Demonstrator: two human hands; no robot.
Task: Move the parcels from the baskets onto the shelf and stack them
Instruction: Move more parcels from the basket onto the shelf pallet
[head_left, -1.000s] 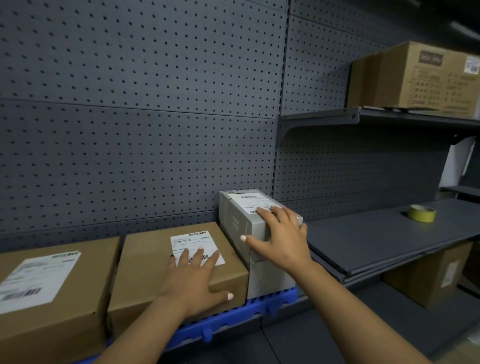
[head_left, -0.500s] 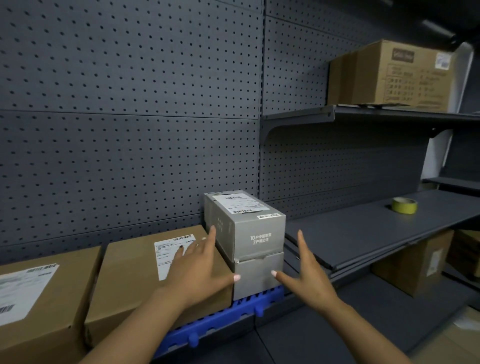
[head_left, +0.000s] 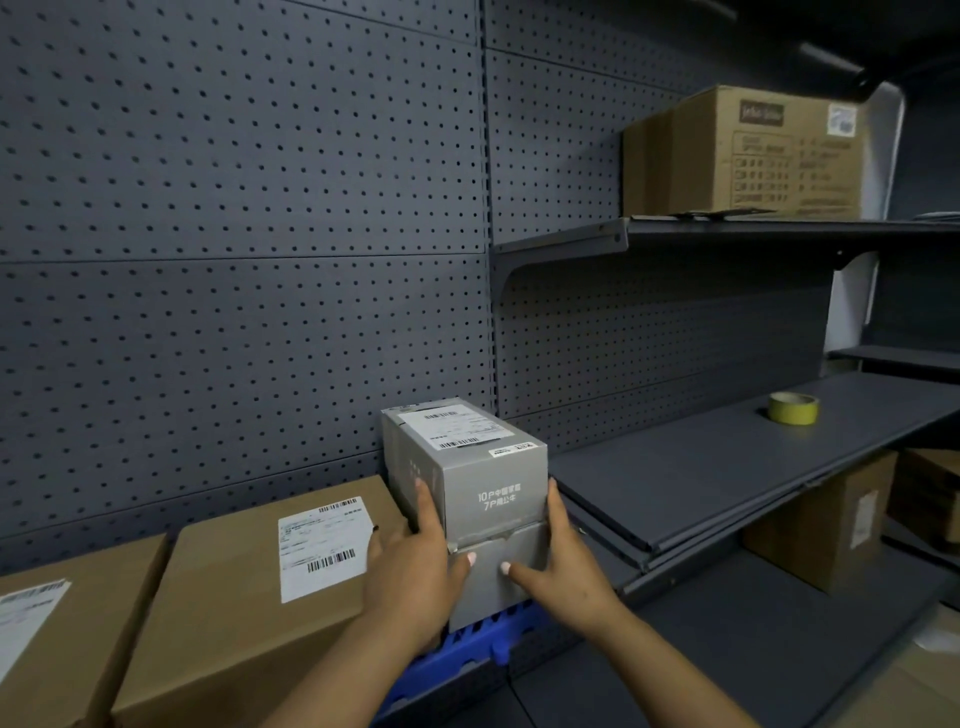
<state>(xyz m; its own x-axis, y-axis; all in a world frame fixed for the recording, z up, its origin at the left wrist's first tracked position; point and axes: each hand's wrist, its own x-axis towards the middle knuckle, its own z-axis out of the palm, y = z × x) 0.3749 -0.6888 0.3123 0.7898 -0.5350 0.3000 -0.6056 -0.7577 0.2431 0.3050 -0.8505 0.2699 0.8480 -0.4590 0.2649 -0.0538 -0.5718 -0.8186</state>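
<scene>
the left hand (head_left: 415, 577) and the right hand (head_left: 563, 571) are pressing flat against opposite sides of the grey box (head_left: 467, 483), thumbs meeting on its front face, so both are clamping it between the palms. the box is standing upright at the right end of the blue pallet (head_left: 467, 649), touching the brown parcel (head_left: 260, 587) on its left and close to the pegboard wall (head_left: 234, 260). it is looking stiff and probably light, though the torn seam across the front may be giving, so holding low on the sides seems safest.
</scene>
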